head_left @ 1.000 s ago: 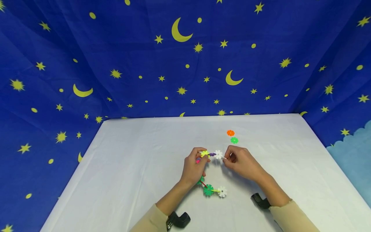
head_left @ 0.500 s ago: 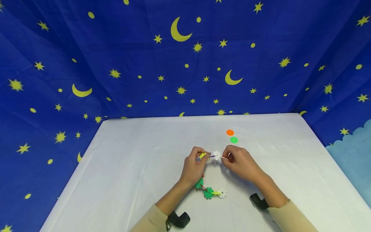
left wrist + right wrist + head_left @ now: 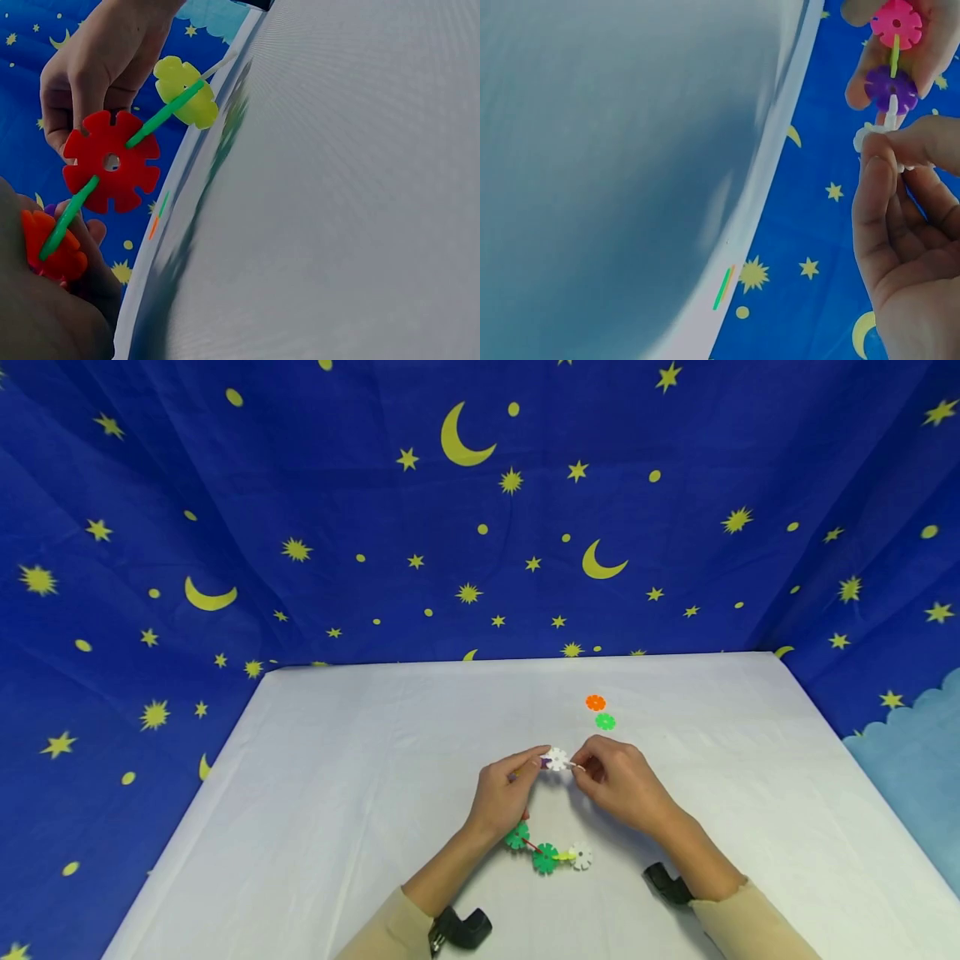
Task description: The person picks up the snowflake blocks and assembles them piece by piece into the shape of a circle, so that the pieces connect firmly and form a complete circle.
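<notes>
A chain of slotted plastic snowflake discs runs through my left hand (image 3: pixel 504 793), whose thumb and fingers pinch it at the purple disc (image 3: pixel 891 91). Just past those fingertips a white disc (image 3: pixel 556 759) faces the camera. My right hand (image 3: pixel 622 783) pinches another white disc, seen edge-on (image 3: pixel 577 766), right at the first one's rim. Below the left hand, the chain's other end shows a green disc (image 3: pixel 545 858), a yellow disc and a white end disc (image 3: pixel 581 857). The left wrist view shows a red disc (image 3: pixel 112 187) between green ones. My palm hides part of the chain.
Two loose discs, one orange (image 3: pixel 596 702) and one green (image 3: pixel 605 722), lie on the white tabletop (image 3: pixel 360 777) beyond the right hand. A blue star-and-moon cloth (image 3: pixel 420 527) stands behind the table. Black wrist devices (image 3: pixel 465 928) sit near both sleeves.
My left fingers have shifted along the chain from the yellow disc to the purple one, covering the yellow. The right hand has come slightly left with its white disc; the hanging end has swung slightly.
</notes>
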`<state>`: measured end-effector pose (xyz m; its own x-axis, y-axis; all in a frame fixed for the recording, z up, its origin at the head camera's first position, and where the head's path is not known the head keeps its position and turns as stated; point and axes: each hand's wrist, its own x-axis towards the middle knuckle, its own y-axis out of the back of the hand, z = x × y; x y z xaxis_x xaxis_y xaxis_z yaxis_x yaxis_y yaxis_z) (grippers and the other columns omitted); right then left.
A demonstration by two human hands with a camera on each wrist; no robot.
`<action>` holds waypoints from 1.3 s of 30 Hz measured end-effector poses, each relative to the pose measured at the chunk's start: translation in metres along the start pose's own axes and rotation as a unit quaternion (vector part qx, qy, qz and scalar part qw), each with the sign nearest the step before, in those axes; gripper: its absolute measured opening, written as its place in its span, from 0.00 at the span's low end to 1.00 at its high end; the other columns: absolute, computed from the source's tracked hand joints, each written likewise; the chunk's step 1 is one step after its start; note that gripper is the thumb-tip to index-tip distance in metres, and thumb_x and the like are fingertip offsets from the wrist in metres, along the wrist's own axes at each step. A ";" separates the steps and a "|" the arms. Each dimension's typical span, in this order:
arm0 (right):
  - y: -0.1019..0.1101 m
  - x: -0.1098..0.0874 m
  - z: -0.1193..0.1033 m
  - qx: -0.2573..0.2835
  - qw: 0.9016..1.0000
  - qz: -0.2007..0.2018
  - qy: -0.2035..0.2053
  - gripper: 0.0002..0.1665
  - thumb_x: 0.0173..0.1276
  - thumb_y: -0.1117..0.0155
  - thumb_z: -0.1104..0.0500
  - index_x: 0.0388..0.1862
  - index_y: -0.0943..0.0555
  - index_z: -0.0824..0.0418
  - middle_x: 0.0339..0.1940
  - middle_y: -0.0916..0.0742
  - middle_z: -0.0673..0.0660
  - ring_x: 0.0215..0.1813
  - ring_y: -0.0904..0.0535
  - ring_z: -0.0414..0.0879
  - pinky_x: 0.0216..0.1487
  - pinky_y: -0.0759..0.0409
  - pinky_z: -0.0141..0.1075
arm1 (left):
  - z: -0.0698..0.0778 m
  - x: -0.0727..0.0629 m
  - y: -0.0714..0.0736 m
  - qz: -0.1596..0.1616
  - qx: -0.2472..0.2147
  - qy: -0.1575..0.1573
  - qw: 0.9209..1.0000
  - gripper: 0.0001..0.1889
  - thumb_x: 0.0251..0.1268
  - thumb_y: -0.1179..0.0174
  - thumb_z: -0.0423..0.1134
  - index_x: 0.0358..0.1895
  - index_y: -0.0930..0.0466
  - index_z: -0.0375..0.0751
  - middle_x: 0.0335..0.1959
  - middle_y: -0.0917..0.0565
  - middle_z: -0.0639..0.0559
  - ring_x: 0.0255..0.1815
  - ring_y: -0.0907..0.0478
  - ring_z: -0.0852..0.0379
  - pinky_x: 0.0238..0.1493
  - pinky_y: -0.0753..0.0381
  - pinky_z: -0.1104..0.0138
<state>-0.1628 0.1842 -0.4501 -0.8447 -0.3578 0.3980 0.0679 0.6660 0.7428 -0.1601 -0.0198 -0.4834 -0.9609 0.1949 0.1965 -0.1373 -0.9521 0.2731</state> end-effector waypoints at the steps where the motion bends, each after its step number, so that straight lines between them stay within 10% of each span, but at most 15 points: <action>1: 0.000 0.000 -0.001 0.000 1.000 0.002 0.001 0.09 0.56 0.30 0.67 0.30 0.19 0.55 0.25 0.20 0.42 0.26 0.26 0.33 0.25 0.25 0.29 | 0.000 0.000 0.000 0.001 0.002 -0.005 1.000 0.15 0.73 0.48 0.47 0.55 0.17 0.55 0.28 0.16 0.47 0.01 0.32 0.58 0.04 0.31 0.65; 4: -0.001 0.000 -0.002 -0.001 1.000 0.011 0.003 0.09 0.55 0.30 0.67 0.30 0.19 0.55 0.25 0.20 0.42 0.25 0.27 0.33 0.25 0.25 0.28 | 0.000 -0.001 0.000 0.004 0.006 -0.017 1.000 0.15 0.73 0.48 0.47 0.55 0.17 0.51 0.38 0.15 0.50 0.01 0.33 0.60 0.06 0.31 0.66; 11: -0.001 0.000 -0.004 -0.001 1.000 0.023 0.006 0.08 0.56 0.29 0.67 0.30 0.19 0.55 0.25 0.21 0.43 0.25 0.27 0.34 0.24 0.26 0.29 | 0.001 -0.002 -0.001 -0.006 -0.020 0.017 1.000 0.14 0.71 0.46 0.50 0.55 0.18 0.57 0.10 0.24 0.45 0.02 0.30 0.55 0.05 0.29 0.62; 18: -0.002 0.002 -0.002 0.012 1.000 0.012 0.011 0.09 0.58 0.30 0.66 0.33 0.19 0.53 0.29 0.20 0.42 0.27 0.25 0.34 0.27 0.22 0.32 | 0.001 -0.001 0.000 -0.022 -0.061 0.037 0.997 0.13 0.68 0.42 0.48 0.53 0.21 0.55 0.36 0.14 0.53 0.05 0.27 0.52 0.07 0.26 0.59; 39: 0.012 0.003 0.017 0.098 0.993 -0.020 -0.057 0.08 0.66 0.37 0.66 0.43 0.18 0.59 0.38 0.14 0.51 0.35 0.20 0.40 0.36 0.20 0.35 | 0.002 0.001 0.000 -0.030 -0.089 0.073 0.993 0.16 0.72 0.47 0.45 0.60 0.24 0.52 0.38 0.14 0.45 0.04 0.29 0.55 0.05 0.30 0.64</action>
<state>-0.1737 0.2022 -0.4486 -0.9002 -0.3177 0.2978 -0.0627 0.7714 0.6333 -0.1609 -0.0190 -0.4814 -0.9726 0.2283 0.0427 -0.2227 -0.9690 0.1073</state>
